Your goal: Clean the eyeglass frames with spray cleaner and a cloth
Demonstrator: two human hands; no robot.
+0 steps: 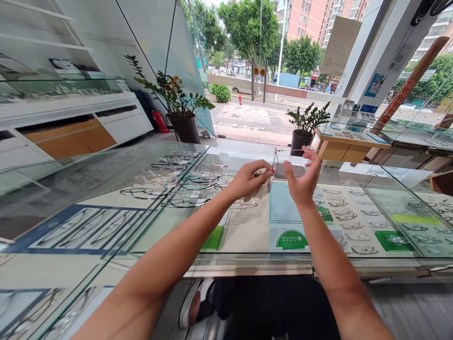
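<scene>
My left hand (250, 178) is closed on a pair of thin-framed eyeglasses (275, 161), held up over the glass counter. A pale crumpled cloth (260, 190) is bunched in the same hand, against the frame. One temple of the eyeglasses stretches to the right, its end at the fingertips of my right hand (305, 177). That hand is open, with the thumb well apart from the curled fingers; whether the fingertips touch the temple is hard to tell. Several eyeglasses (191, 182) lie in rows on the counter to the left of my hands.
The glass display counter (247, 260) spans the space before me, with more eyeglasses (345, 215) inside at right. A green-and-white card (292, 240) lies under the glass. Potted plants (184, 127) stand beyond, near the glass doors (260, 80). Another showcase (67, 111) is at left.
</scene>
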